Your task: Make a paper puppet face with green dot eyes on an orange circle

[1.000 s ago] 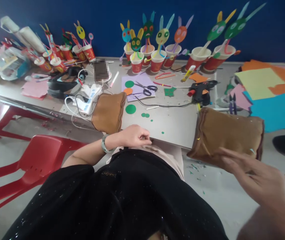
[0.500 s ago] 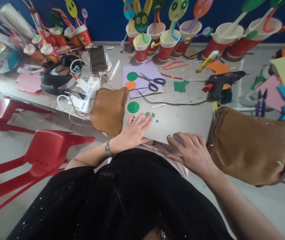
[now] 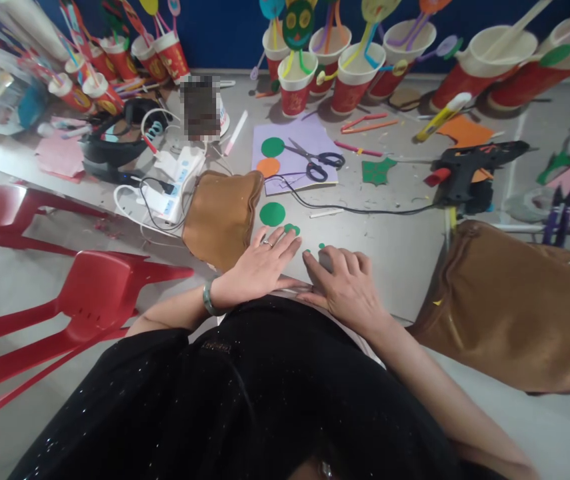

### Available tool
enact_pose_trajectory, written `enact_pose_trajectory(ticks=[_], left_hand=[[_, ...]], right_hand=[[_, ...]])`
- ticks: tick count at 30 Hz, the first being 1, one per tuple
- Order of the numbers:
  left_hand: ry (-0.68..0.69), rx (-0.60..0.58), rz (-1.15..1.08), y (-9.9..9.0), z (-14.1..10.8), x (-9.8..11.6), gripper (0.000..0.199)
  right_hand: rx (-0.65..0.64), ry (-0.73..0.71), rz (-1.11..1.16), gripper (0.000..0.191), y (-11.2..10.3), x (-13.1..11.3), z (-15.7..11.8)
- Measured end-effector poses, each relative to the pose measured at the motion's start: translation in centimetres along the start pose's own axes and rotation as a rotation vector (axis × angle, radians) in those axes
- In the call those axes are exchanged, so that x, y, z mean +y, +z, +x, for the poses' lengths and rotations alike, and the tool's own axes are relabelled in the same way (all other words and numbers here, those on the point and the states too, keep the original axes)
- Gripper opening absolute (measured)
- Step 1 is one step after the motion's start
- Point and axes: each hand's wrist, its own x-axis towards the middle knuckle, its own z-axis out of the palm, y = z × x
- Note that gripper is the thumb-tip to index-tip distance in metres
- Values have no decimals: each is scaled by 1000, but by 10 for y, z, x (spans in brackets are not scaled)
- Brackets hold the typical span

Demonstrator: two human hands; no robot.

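My left hand lies flat at the table's front edge, fingers spread, the fingertips beside a small green paper piece. Just beyond it is a larger green paper circle. My right hand rests close by on the right, its index fingertip at a tiny green piece and another green dot just past the fingers. Farther back, black-handled scissors lie on purple paper with a green circle and an orange circle.
Brown cushions lie left and right. A glue gun and green cutout sit at the right. Red paper cups line the back. A power strip and red chair are at the left.
My right hand has moved left, closer to my left hand, with a tiny green piece now at its index fingertip. My left hand has hardly moved. The view has shifted slightly.
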Motion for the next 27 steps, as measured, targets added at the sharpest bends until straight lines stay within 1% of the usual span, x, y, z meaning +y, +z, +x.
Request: enact_pose_trajectory(ticks=[4, 6, 9, 14, 17, 20, 24, 27], left_hand=[[50, 21, 6, -4, -3, -7, 87], [59, 26, -4, -6, -5, -10, 88], [37, 17, -3, -7, -7, -13, 91], [47, -37, 17, -6, -7, -14, 98], [57, -69, 26, -8, -3, -17, 98], [50, -86, 36, -13, 1, -23, 99], [17, -77, 37, -17, 2, -31, 99], [4, -57, 19, -15, -1, -32, 103]], right_hand=[[38, -2, 30, 77, -1, 2, 7], [56, 6, 59, 74, -4, 6, 3], [74, -10, 114, 71, -5, 10, -8], [26, -96, 193, 80, 1, 5, -18], [-26, -112, 234, 85, 7, -2, -11], [-53, -128, 255, 89, 14, -8, 5], [-25, -162, 276, 91, 18, -10, 24], [19, -159, 313, 87, 12, -3, 22]])
